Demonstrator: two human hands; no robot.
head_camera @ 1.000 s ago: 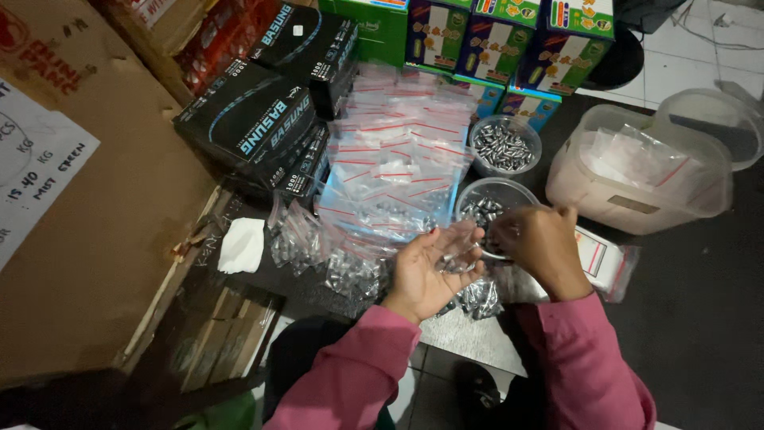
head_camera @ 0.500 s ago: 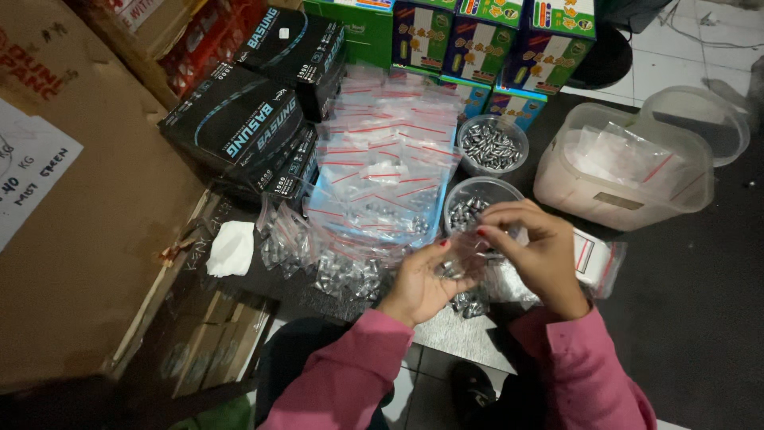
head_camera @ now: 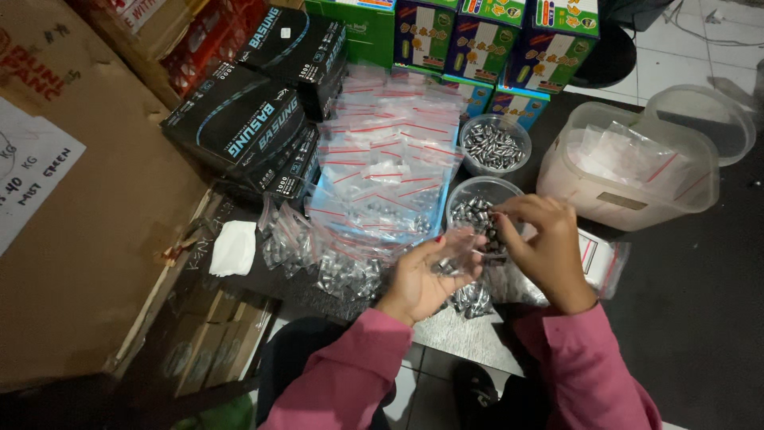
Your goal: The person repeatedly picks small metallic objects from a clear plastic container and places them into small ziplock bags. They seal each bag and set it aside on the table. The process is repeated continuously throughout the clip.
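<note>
Head view, looking down: near the lower middle of the frame the left hand (head_camera: 422,283) lies palm up, fingers curled around a small clear plastic zip bag with a red strip (head_camera: 455,253) that has small silver metal pieces in it. The right hand (head_camera: 545,247) sits just to its right, fingertips pinched together at the mouth of that bag, so the two hands meet over it; whether the right fingers hold a piece cannot be told. Directly behind the hands, at centre frame, stands a round clear plastic cup of the same silver pieces (head_camera: 477,203), and a second round clear cup of silver pieces (head_camera: 493,145) stands just above it in the picture. Left of the cups a loose heap of empty clear zip bags with red strips (head_camera: 390,159) spreads across the middle, and below it, left of the left hand, lie filled little bags of silver pieces (head_camera: 318,259). A crumpled white tissue (head_camera: 232,247) rests further left. Black cardboard boxes with blue lettering (head_camera: 247,127) are stacked in the upper left, colourful printed cartons (head_camera: 493,40) line the top edge, and a large brown cardboard box (head_camera: 79,239) fills the left side. In the upper right sits a translucent plastic tub holding more bags (head_camera: 629,167), its round lid (head_camera: 704,119) beside it. Both sleeves are pink.
</note>
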